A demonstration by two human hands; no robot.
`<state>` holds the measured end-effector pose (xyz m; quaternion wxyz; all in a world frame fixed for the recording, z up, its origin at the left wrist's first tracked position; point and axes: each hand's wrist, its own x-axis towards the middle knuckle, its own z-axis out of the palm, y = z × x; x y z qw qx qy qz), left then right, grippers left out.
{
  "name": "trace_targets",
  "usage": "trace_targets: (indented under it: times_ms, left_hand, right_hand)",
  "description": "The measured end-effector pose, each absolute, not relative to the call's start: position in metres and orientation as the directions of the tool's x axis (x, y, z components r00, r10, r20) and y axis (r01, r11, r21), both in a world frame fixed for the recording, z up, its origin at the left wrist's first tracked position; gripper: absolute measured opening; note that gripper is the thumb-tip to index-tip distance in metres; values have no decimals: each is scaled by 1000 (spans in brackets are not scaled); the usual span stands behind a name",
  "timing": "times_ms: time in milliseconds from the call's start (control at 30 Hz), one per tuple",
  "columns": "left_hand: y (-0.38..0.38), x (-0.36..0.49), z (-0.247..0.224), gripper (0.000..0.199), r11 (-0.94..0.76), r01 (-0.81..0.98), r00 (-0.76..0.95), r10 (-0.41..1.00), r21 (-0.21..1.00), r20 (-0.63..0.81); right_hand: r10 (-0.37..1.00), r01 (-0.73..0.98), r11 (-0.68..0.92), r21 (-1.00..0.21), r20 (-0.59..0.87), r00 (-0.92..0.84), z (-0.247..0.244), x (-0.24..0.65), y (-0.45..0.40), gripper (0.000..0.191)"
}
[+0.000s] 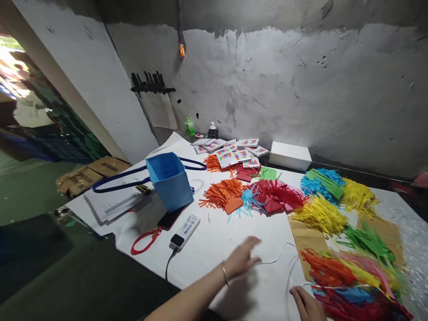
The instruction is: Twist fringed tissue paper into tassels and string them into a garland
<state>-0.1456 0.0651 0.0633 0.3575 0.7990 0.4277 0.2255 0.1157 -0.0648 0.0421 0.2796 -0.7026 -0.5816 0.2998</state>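
Note:
My left hand [243, 257], with a bangle on its wrist, is over the white table covering. Its thumb and forefinger are apart, and a thin white string [279, 257] meets it near the thumb tip. At the bottom edge my right hand [306, 305] is closed, thumb against the fingers, on the string beside a mixed bundle of tissue tassels [351, 285]. The string also runs across this bundle of orange, yellow, pink, blue and dark red. Part of the right hand is cut off by the frame.
Orange [224, 196], red [270, 196], yellow [319, 214] and green tassels [371, 243] lie on the table. Behind them are printed cards [225, 157] and a white box [289, 156]. To the left stand a blue bag [170, 183], a phone [172, 218] and a white power bank [186, 232].

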Motion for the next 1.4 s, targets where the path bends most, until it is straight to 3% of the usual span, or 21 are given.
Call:
trace_targets:
  times_ms: [67, 133, 200, 300, 400, 500, 600, 667, 733, 800, 867, 900, 967, 1100, 1200, 1300, 1400]
  left_hand:
    - [37, -107, 69, 77, -462, 257, 807, 586, 849, 74]
    - [22, -82, 76, 58, -401, 192, 871, 489, 896, 32]
    - [22, -73, 83, 30, -344, 249, 848, 530, 905, -32]
    - [44, -89, 90, 28, -274, 342, 741, 667, 899, -79]
    - [72, -130, 90, 22, -123, 510, 402, 909, 852, -110]
    - [89, -157, 88, 15, 33, 716, 51, 994, 697, -99]
    - [85, -124, 93, 14, -79, 797, 28, 995, 599, 95]
    - [69, -66, 97, 17, -154, 706, 192, 981, 691, 23]
    - [45, 1, 98, 28, -39, 591, 458, 838, 805, -296]
    - [18, 57, 94, 35, 199, 535, 652, 520, 821, -551]
    - [-6, 91, 86, 35, 440, 452, 734, 310, 776, -604]
    - [-16, 99, 82, 33, 543, 390, 753, 277, 744, -597]
    - [-28, 103, 74, 30, 676, 268, 755, 295, 686, -586]
    - [-26, 92, 75, 36, 786, 182, 654, 352, 591, -669]
    - [0, 78, 94, 34, 773, 5, 501, 546, 634, -671]
    - [37, 44, 125, 30, 678, -169, 331, 723, 715, -607]
    - [61, -9, 154, 32, 546, -283, 135, 837, 789, -530]
  right_hand:
    - [994, 620, -107, -777, -94, 54, 62, 97, -59, 49]
    - [996, 595, -84, -800, -71, 46, 81, 84, -57, 47]
    - [997, 592, -74, -803, -52, 54, 96, 84, -57, 45]
    - [997, 623, -69, -779, -34, 67, 101, 112, -65, 39]
    - [991, 719, -94, -689, 3, 133, 96, 164, -80, 36]
    - [979, 805, -131, -578, 52, 197, 94, 210, -89, 36]
    - [989, 819, -57, -572, 83, 127, 104, 216, -87, 30]
    - [991, 826, 124, -549, 109, -76, 114, 198, -82, 22]
    - [925, 802, 369, -469, 100, -367, 124, 174, -79, 14]
    - [821, 732, 537, -419, 61, -568, 131, 158, -80, 18]
    - [739, 657, 621, -427, 42, -672, 131, 156, -87, 19]
    - [728, 639, 626, -447, 42, -684, 129, 161, -92, 18]
    - [749, 632, 588, -505, 45, -661, 124, 174, -102, 16]
    - [776, 582, 509, -634, 45, -629, 115, 193, -112, 14]
    - [821, 473, 463, -750, 161, -548, 120, 194, -108, 21]
    - [932, 385, 345, -856, 267, -244, 126, 204, -99, 29]
    - [960, 359, 181, -915, 243, 135, 118, 232, -92, 20]
